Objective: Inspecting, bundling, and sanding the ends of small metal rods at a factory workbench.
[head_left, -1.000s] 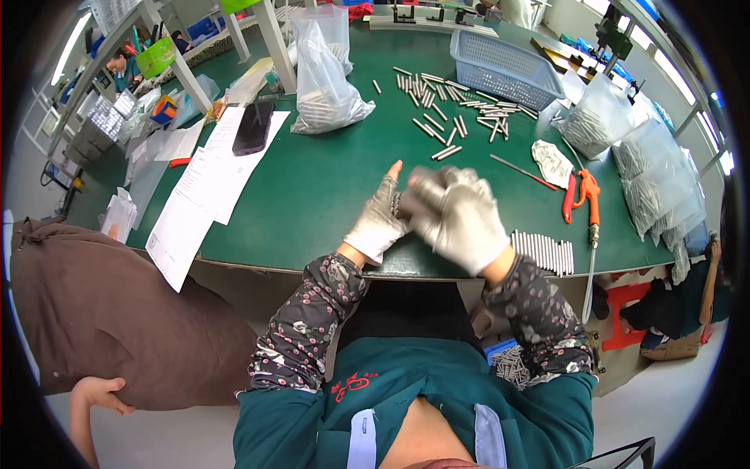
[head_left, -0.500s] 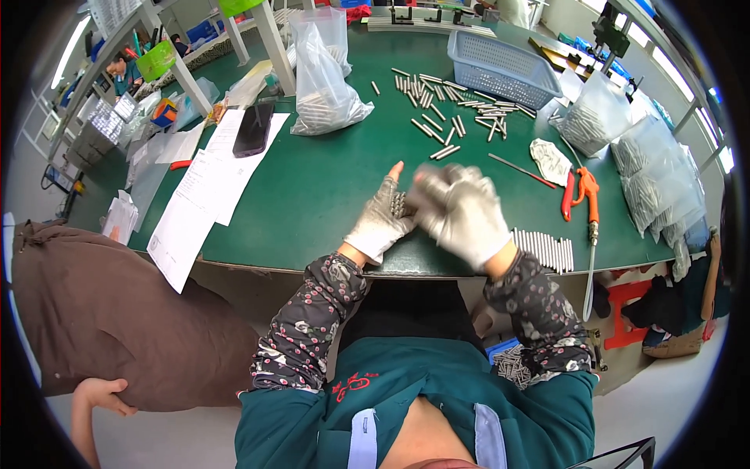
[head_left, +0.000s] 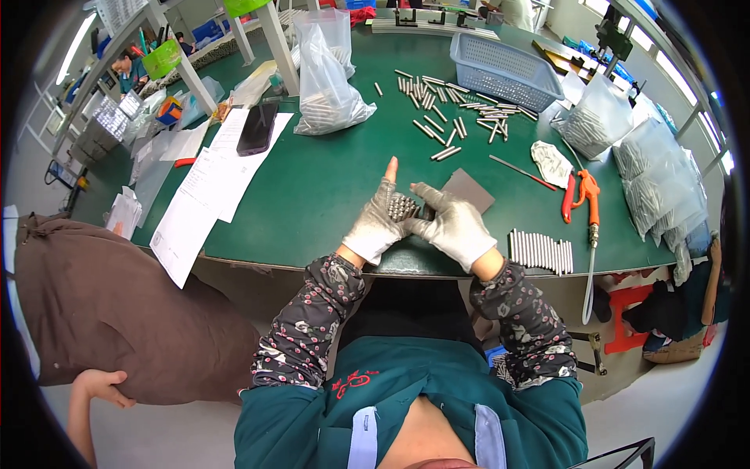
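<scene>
In fingerless light-grey gloves, both my hands meet near the table's front edge. My left hand is wrapped round a tight bundle of metal pins, their round ends facing up. Against the bundle's right side, my right hand has its thumb and fingers closed on the pins. A square grey-brown sheet sticks out beyond my right hand; the hand hides its near part. To the right of that hand lies a neat row of metal pins. Loose metal pins are scattered farther off.
A blue plastic basket stands at the back. On the right are an orange air gun, a thin red-handled tool and bags of pins. Papers, a phone and a bag are left. A person in brown is beside me.
My right hand has come down from its blurred motion and settled against the bundle. The grey-brown sheet now shows beyond it. My left hand keeps holding the pins.
</scene>
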The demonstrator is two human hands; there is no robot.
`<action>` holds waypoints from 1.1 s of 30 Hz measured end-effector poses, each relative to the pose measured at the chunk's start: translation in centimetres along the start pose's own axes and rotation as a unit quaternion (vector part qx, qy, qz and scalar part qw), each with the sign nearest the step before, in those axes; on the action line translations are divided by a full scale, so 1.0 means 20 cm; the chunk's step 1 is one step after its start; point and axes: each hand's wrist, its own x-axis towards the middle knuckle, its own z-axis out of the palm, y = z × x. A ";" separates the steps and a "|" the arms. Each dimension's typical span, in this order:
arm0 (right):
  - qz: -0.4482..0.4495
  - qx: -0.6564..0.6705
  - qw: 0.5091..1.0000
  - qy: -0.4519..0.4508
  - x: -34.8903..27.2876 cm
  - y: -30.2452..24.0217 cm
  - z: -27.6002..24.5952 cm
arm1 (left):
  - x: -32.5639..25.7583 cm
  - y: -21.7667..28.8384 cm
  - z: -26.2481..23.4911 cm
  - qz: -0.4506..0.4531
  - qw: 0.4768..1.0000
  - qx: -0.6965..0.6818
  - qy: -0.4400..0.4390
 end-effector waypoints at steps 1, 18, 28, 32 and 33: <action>-0.006 0.030 1.000 0.004 0.01 0.02 0.04 | 0.00 0.00 0.00 0.012 0.998 0.052 0.014; -0.017 0.164 0.986 -0.008 0.01 0.00 0.11 | -0.06 -0.04 -0.06 0.094 0.873 0.476 0.053; -0.012 0.153 0.988 -0.008 0.02 0.03 0.15 | -0.05 -0.03 -0.06 0.047 0.922 0.382 0.037; -0.012 0.178 0.984 -0.005 0.03 0.05 0.16 | -0.04 0.03 -0.03 -0.059 0.932 0.358 0.015; -0.017 0.185 0.983 -0.003 0.03 0.06 0.17 | -0.04 0.04 -0.03 -0.058 0.932 0.358 0.016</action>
